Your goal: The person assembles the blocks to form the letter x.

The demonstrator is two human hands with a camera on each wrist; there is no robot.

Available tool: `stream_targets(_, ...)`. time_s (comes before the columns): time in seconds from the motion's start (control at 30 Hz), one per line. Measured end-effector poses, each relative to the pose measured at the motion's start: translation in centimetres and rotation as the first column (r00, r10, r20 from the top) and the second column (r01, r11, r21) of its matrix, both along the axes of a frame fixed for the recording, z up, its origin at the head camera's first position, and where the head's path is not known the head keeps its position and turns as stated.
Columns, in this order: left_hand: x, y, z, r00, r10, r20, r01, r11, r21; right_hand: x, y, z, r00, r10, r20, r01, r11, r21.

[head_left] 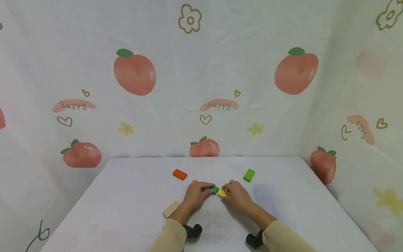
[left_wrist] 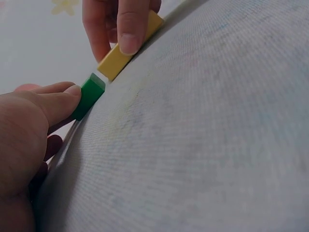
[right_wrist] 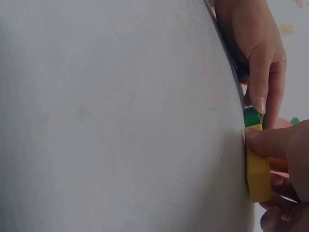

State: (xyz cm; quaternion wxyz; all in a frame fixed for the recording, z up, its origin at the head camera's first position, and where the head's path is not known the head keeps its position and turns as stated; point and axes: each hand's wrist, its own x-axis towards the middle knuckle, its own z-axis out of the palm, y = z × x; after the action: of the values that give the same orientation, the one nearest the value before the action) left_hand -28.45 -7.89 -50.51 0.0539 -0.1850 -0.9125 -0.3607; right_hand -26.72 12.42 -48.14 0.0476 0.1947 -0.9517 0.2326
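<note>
Between thumb and fingers my left hand (head_left: pixel 196 194) pinches a dark green block (head_left: pixel 215 190) near the middle of the table. My right hand (head_left: pixel 237 196) pinches a yellow block (head_left: pixel 223 193) just to its right. In the left wrist view the green block (left_wrist: pixel 91 96) and the yellow block (left_wrist: pixel 116 60) lie end to end with a narrow gap between their near corners. Seen from the right wrist, the yellow block (right_wrist: pixel 258 169) stands in front of the green block (right_wrist: pixel 252 117), and the thumb presses its side.
Beyond the hands lie an orange block (head_left: pixel 179 174) at the left and a light green block (head_left: pixel 249 175) at the right. A plain wooden block (head_left: pixel 171 209) is beside the left forearm. The white table (head_left: pixel 126 196) ends at a printed curtain (head_left: pixel 239 63).
</note>
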Motion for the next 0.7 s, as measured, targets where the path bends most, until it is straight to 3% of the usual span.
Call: stream_targets(0.7, 0.19, 0.10, 0.16, 1.000, 0.008, 0.021, -0.008, 1.000, 0.008, -0.30, -0.56, -0.02, 0.999, 0.010, 0.050, -0.010, 1.000, 0.013)
